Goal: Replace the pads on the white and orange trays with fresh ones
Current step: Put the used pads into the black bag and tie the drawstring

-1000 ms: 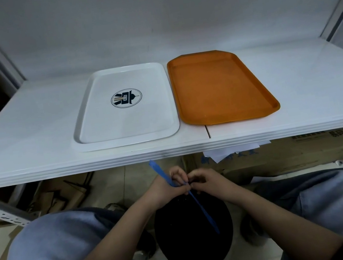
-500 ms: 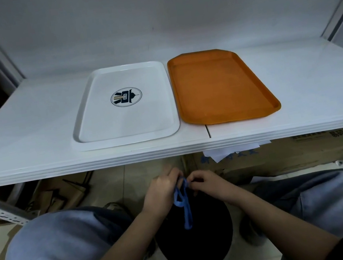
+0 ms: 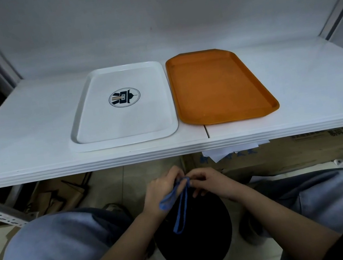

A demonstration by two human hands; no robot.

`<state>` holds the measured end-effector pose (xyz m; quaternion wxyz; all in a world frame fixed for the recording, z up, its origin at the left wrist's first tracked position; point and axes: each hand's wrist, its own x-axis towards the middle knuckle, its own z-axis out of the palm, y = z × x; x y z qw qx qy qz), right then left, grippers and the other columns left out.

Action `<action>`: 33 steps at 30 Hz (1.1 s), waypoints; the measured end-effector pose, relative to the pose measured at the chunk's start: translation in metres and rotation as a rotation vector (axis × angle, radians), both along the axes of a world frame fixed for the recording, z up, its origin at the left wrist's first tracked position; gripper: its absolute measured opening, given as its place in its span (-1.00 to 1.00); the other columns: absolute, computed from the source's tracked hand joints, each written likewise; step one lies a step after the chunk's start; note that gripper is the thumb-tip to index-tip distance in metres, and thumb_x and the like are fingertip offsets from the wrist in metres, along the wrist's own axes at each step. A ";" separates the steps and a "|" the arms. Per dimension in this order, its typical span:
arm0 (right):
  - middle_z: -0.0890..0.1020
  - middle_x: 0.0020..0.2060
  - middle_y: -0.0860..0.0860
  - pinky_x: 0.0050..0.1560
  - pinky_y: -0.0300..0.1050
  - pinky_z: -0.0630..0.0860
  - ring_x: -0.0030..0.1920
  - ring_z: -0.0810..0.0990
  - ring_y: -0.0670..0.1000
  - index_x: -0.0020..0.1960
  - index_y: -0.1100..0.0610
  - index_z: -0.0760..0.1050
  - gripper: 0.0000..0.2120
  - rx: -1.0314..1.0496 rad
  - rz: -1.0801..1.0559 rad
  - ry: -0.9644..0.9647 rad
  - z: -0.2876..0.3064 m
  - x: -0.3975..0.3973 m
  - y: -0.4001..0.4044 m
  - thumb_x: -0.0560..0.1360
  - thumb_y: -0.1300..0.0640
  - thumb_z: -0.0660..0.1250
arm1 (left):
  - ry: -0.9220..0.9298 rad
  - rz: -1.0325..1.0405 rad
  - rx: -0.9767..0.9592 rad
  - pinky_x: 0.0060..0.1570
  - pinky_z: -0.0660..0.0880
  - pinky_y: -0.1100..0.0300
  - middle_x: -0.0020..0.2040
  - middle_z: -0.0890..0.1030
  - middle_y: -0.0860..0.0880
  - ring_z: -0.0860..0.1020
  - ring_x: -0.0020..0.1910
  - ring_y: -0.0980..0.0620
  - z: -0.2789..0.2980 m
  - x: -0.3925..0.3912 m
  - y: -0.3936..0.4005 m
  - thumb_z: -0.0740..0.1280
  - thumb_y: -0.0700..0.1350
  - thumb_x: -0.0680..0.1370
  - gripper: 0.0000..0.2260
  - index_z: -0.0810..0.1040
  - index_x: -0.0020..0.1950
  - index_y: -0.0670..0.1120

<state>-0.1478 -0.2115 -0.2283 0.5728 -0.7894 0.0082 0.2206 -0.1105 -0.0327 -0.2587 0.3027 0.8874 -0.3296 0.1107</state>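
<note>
A white tray [image 3: 86, 111] with a round dark logo lies on the white shelf, and an orange tray [image 3: 217, 86] lies right beside it. No pad shows on either tray. Below the shelf edge, between my knees, sits a black bag [image 3: 196, 233]. My left hand [image 3: 162, 189] and my right hand [image 3: 210, 183] meet at the bag's top, both pinching a blue drawstring [image 3: 179, 205] whose loops hang down over the bag.
The white shelf [image 3: 22, 142] spans the view, with metal uprights at both sides. Under it lie cardboard boxes [image 3: 293, 151], white paper sheets [image 3: 232, 150] and cardboard scraps [image 3: 60, 197] on a tiled floor. My knees flank the bag.
The blue drawstring stuck out straight a second ago; now it hangs folded in loops from my fingers. Both hands stay together at the bag's top.
</note>
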 end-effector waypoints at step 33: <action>0.62 -0.20 -0.09 -0.11 -0.18 0.46 -0.16 0.57 -0.13 -0.15 -0.01 0.61 -0.88 -0.410 0.022 -0.016 0.019 0.013 -0.022 0.42 -0.04 0.44 | 0.166 -0.042 -0.036 -0.36 0.39 0.30 -0.23 0.56 0.13 0.51 -0.23 0.16 0.007 -0.008 0.006 0.23 0.12 0.53 -0.85 0.46 -0.16 0.08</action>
